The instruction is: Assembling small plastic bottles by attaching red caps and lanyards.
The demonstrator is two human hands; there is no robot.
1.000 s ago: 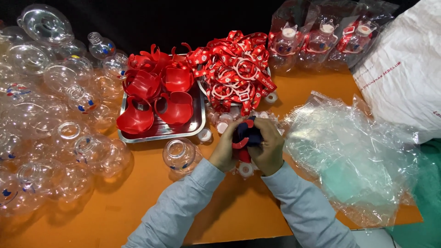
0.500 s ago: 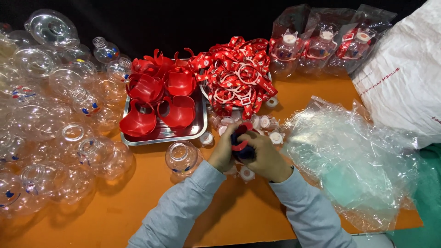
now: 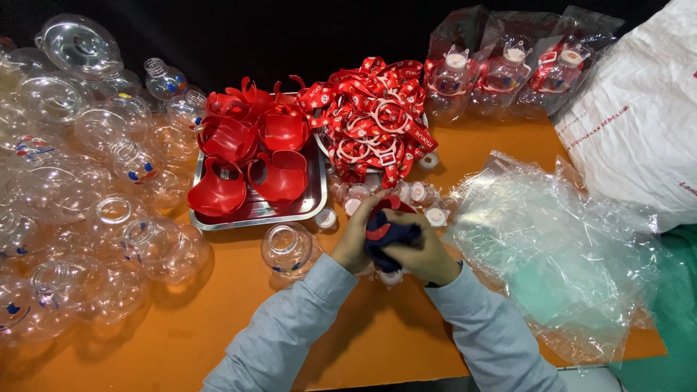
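Fingers of my left hand (image 3: 357, 243) and right hand (image 3: 421, 255) clamp a dark blue cloth (image 3: 388, 232) around a red part at desk (image 3: 218, 319) centre. Risk: slippage knocks the white caps (image 3: 417, 192) at 12 o'clock, or the clear bottle (image 3: 289, 250) at 9.

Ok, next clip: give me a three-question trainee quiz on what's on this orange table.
1. True or false: the red cup-shaped parts lie in a metal tray.
2. Which is nearest the left hand?
A. the lone clear bottle
B. the bagged bottles
C. the white sack
3. Fill in: both hands, the right hand included, grip a dark blue and ____ item.

Key: 1 true; 2 A; 3 red.
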